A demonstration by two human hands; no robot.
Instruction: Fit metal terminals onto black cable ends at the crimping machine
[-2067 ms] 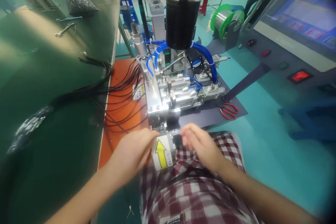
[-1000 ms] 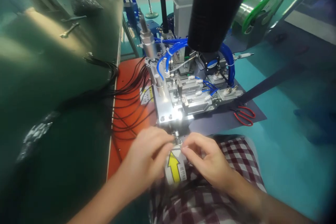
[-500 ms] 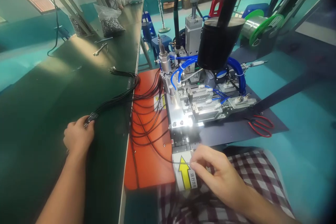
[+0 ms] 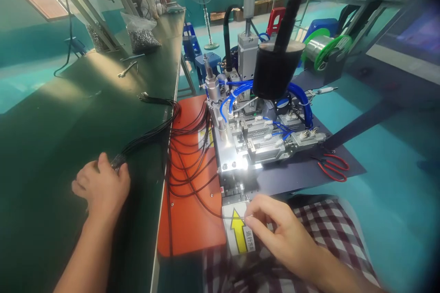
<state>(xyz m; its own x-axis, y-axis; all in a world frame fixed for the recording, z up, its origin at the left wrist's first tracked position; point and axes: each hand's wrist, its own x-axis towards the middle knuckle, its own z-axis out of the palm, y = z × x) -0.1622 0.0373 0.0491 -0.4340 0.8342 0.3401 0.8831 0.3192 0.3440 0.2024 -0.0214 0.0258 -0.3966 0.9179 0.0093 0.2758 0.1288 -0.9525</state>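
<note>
My left hand is over the green table, its thumb and fingers spread apart. The ends of a black cable bundle lie between its thumb and index finger; whether they touch is hard to see. My right hand pinches the tip of one thin black cable between thumb and index finger. This cable runs left across the orange plate. Below the pinch sits a white label with a yellow arrow, at the front of a metal machine with blue air tubes.
Several black cables loop over the orange plate beside the green table. Red-handled scissors lie right of the machine. A black cup-shaped hood hangs above it. Behind are a green-rimmed wire spool and a bag of small parts.
My left hand's thumb and fingers have spread from a pinch at the bundle's ends. My right hand keeps its pinch on the cable near the arrow label. The view has shifted slightly.
</note>
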